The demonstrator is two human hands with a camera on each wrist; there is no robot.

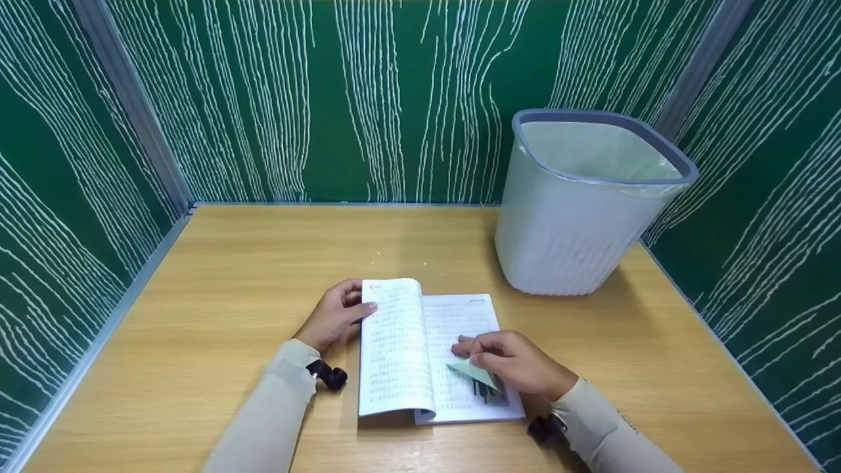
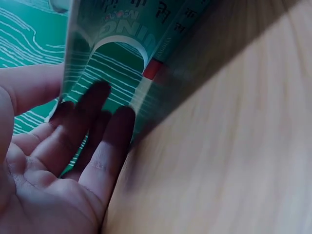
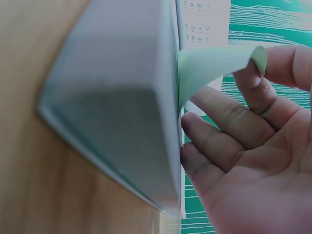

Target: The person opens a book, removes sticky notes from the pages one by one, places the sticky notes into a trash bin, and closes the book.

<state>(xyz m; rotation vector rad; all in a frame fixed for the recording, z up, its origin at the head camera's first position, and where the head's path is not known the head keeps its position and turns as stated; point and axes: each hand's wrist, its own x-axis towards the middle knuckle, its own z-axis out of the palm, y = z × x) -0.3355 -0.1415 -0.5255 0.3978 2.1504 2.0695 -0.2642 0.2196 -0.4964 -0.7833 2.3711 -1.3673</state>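
An open book (image 1: pixel 394 348) lies on the wooden table, its left pages lifted and curved near the spine. My left hand (image 1: pixel 334 315) holds the left edge, thumb on the printed page and fingers behind it. In the left wrist view, those fingers reach under the green printed cover (image 2: pixel 129 29). Over the lower right page, my right hand (image 1: pixel 519 364) pinches a pale green sticky note (image 1: pixel 474 372) between thumb and index finger. The right wrist view shows the note (image 3: pixel 207 66) bent up, its far end against the page, with the other fingertips (image 3: pixel 190 152) at the book.
A white waste bin (image 1: pixel 565 230) with a grey rim and a liner bag stands at the back right of the table (image 1: pixel 276 249). Tiny pale specks (image 1: pixel 425 264) lie behind the book. Green panels (image 1: pixel 420 98) with white wavy lines enclose the table's back and sides.
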